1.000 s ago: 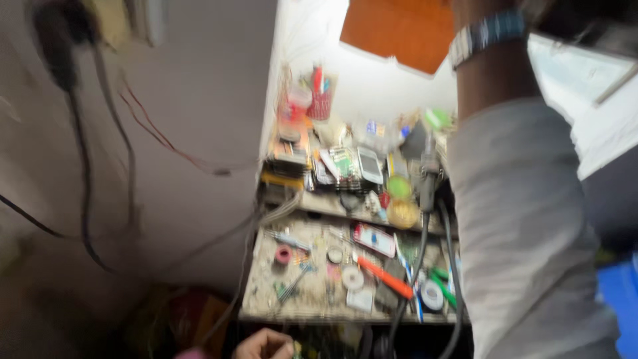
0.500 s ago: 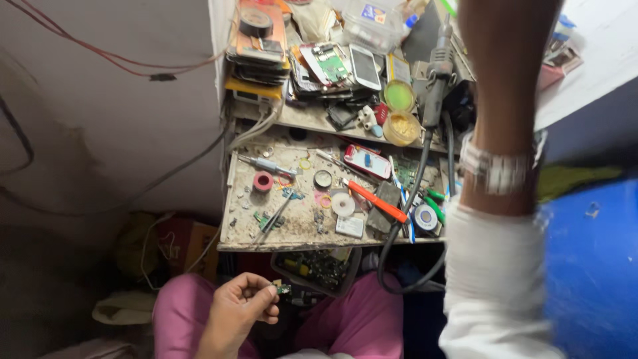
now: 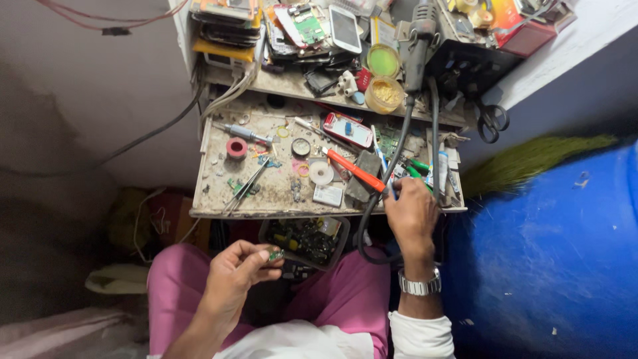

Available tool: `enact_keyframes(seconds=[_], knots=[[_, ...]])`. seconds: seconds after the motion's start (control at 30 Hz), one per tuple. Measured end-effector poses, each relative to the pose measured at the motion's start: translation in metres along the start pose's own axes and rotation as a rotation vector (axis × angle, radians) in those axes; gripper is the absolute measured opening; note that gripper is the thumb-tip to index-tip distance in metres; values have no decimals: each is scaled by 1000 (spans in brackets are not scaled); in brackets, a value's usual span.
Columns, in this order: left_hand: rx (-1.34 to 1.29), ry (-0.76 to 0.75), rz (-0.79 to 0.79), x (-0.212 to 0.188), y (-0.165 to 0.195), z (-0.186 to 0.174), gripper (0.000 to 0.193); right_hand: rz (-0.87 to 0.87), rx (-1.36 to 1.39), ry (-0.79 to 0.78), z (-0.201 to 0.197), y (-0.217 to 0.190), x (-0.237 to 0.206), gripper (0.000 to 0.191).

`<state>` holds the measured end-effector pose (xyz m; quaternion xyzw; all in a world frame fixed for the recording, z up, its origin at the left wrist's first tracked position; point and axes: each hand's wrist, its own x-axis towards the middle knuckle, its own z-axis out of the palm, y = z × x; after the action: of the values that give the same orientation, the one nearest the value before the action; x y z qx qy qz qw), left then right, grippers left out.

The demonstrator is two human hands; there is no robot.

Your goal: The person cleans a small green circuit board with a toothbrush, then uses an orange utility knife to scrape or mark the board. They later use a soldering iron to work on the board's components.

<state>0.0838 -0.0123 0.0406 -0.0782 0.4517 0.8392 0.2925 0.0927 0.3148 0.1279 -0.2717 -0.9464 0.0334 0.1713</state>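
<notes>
We see a small green part (image 3: 275,254), perhaps a circuit piece, pinched in the left hand (image 3: 234,272) over the lap, while the right hand (image 3: 412,214) closes on the orange-handled screwdriver (image 3: 355,170) at the near right edge of the cluttered table (image 3: 219,199), beside a grey cable (image 3: 392,153).

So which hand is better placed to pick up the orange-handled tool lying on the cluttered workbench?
Probably the right hand: it rests at the bench's front edge, touching the end of the orange-handled tool. The left hand is down over the lap, pinching a small green circuit piece.
</notes>
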Motion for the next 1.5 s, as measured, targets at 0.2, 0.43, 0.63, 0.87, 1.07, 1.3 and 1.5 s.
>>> enact_keyframes(seconds=[0.2, 0.43, 0.63, 0.87, 1.07, 1.3, 1.5], knots=[[-146, -81, 96, -11, 4, 21, 5, 105, 6, 159, -42, 26, -22, 25], [-251, -126, 144, -18, 13, 29, 5, 167, 1121, -15, -73, 51, -103, 15], [-212, -159, 68, -25, 15, 38, 6, 61, 1033, -601, -21, 21, -119, 12], [-187, -169, 102, -35, 21, 30, 7, 73, 1024, -648, 0, 16, -121, 13], [-232, -162, 120, -38, 15, 29, 7, 126, 1188, -627, 15, 10, -129, 13], [-305, -150, 186, -43, 8, 27, 4, 87, 1240, -547, 22, -6, -144, 18], [-404, -151, 286, -39, 2, 27, 4, 130, 1238, -485, 29, -31, -166, 21]])
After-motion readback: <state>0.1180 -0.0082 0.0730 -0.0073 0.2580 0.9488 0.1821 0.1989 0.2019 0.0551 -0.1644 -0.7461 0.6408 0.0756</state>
